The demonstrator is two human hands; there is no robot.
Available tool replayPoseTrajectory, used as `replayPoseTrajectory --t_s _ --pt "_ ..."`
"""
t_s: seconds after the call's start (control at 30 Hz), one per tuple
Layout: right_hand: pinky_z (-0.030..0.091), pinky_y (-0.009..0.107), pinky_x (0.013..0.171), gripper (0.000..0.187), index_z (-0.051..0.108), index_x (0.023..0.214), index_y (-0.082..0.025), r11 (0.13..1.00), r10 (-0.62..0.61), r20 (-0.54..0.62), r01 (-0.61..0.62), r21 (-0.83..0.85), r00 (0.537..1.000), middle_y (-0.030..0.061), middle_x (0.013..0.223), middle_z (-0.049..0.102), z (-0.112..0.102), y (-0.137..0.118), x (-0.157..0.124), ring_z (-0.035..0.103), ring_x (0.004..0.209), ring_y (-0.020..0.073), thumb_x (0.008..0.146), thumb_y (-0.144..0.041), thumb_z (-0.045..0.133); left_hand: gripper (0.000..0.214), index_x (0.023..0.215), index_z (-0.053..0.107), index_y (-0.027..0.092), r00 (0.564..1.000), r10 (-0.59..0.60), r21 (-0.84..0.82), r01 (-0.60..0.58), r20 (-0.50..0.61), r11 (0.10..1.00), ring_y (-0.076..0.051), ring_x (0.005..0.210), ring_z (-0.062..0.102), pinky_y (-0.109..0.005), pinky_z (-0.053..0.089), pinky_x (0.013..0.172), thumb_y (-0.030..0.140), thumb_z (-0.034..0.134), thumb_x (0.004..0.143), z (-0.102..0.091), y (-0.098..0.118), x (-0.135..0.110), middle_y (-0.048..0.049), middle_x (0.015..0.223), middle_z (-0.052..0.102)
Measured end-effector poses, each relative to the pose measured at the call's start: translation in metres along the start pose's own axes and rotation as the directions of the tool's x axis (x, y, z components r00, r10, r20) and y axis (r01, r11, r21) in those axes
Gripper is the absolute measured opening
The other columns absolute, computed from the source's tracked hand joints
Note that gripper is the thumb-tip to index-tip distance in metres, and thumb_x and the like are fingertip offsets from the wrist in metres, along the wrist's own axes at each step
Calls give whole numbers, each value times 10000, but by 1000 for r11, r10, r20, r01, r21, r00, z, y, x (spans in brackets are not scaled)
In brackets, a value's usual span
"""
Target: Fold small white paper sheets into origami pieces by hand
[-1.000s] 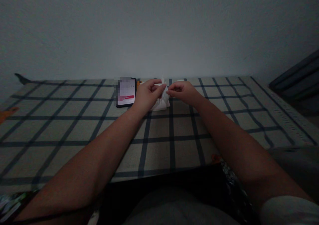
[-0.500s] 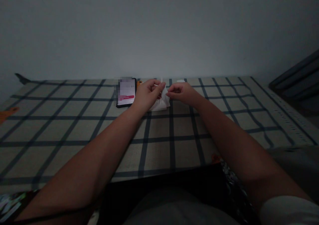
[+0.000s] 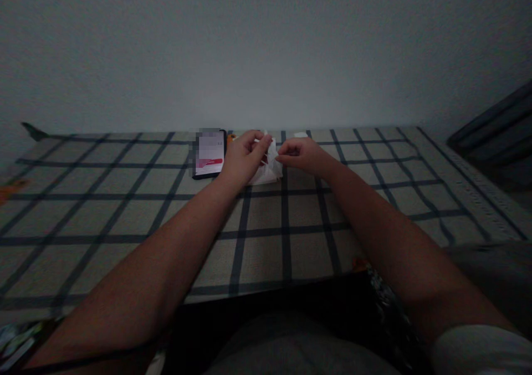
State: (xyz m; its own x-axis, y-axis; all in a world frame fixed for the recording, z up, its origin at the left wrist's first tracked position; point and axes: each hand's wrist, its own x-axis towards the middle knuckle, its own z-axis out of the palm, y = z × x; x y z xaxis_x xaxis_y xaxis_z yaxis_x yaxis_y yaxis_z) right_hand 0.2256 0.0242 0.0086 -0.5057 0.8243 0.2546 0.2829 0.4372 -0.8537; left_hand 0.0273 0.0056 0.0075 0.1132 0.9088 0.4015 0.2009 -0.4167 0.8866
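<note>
Between my hands is a crumpled white tissue (image 3: 271,170), lying partly on the checked cloth. My left hand (image 3: 248,154) is closed, with its thumb and fingers pinching the tissue's upper part. From the other side my right hand (image 3: 302,154) pinches the tissue's right edge between thumb and fingertips. Directly left of my left hand lies a phone (image 3: 210,153) with a lit screen showing a pink bar; part of it is blurred out. A small white piece (image 3: 301,135) shows just behind my right hand. What lies inside the tissue, if anything, is hidden.
A checked tablecloth (image 3: 266,236) covers the table up to the grey wall (image 3: 266,48). Orange patches (image 3: 12,191) show at the left and near the front edge. Dark striped fabric (image 3: 494,137) stands at the far right. The room is dim.
Both hands stay almost in place on the tissue. Its top between my fingers has shifted slightly, and my right fingertips have moved a little to the left.
</note>
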Motion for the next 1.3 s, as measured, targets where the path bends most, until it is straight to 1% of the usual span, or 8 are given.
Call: replayPoseTrajectory --t_s 0.1,0.23,0.43,0.6,0.73,0.9,1.17,1.3 --pt "442 284 654 260 656 775 -174 1000 -3 17 3 3 1000 7 731 657 0 1 0 550 686 135 779 -419 741 340 868 625 221 1000 0 21 0 -15 1000 -137 557 609 -229 501 530 551 645 948 -1 1 2 28 622 591" --pt "440 288 656 259 663 787 -171 1000 -11 23 11 9 1000 21 752 674 1 1 -1 569 707 146 778 -419 734 266 821 618 213 999 -21 65 23 -38 998 -139 542 608 -230 502 525 430 629 975 -2 2 2 18 621 611" --pt "438 297 658 270 652 786 -174 1000 -12 28 12 -8 1000 20 745 662 1 1 0 570 700 150 788 -432 733 246 801 620 204 997 -49 61 52 -56 997 -124 530 597 -216 495 527 369 635 984 -1 6 1 26 609 602" --pt "440 300 655 283 655 773 -167 1000 14 -10 -15 -18 1000 25 744 657 1 2 0 570 689 146 758 -439 733 273 856 677 181 993 -118 -9 118 -30 993 -121 570 608 -217 524 547 438 688 947 1 11 0 16 651 624" --pt "412 286 628 290 633 765 -170 1000 12 -64 -13 -17 998 2 702 612 1 1 0 520 653 127 778 -447 718 385 872 701 170 991 -136 15 136 15 991 -131 615 639 -228 535 569 535 811 821 0 7 -1 -5 713 677" --pt "390 271 611 314 613 760 -181 1000 16 -110 -16 -3 994 -10 688 601 0 -1 0 496 647 119 794 -468 735 425 725 702 165 983 -141 106 129 114 986 -130 589 623 -231 498 555 570 777 830 -2 -3 -2 -17 645 654" --pt "429 263 613 401 633 780 -177 995 81 -73 -75 71 994 18 716 656 -3 2 0 581 685 139 774 -543 799 393 746 733 166 983 -155 24 153 96 988 -122 580 627 -226 514 559 547 818 791 -4 -4 1 -14 663 682" --pt "447 266 626 365 639 798 -178 994 45 -93 -36 104 995 7 710 646 0 5 1 581 680 136 792 -513 785 417 723 720 160 978 -188 -43 193 93 980 -105 566 599 -214 518 554 553 857 748 -3 3 0 -5 650 659"
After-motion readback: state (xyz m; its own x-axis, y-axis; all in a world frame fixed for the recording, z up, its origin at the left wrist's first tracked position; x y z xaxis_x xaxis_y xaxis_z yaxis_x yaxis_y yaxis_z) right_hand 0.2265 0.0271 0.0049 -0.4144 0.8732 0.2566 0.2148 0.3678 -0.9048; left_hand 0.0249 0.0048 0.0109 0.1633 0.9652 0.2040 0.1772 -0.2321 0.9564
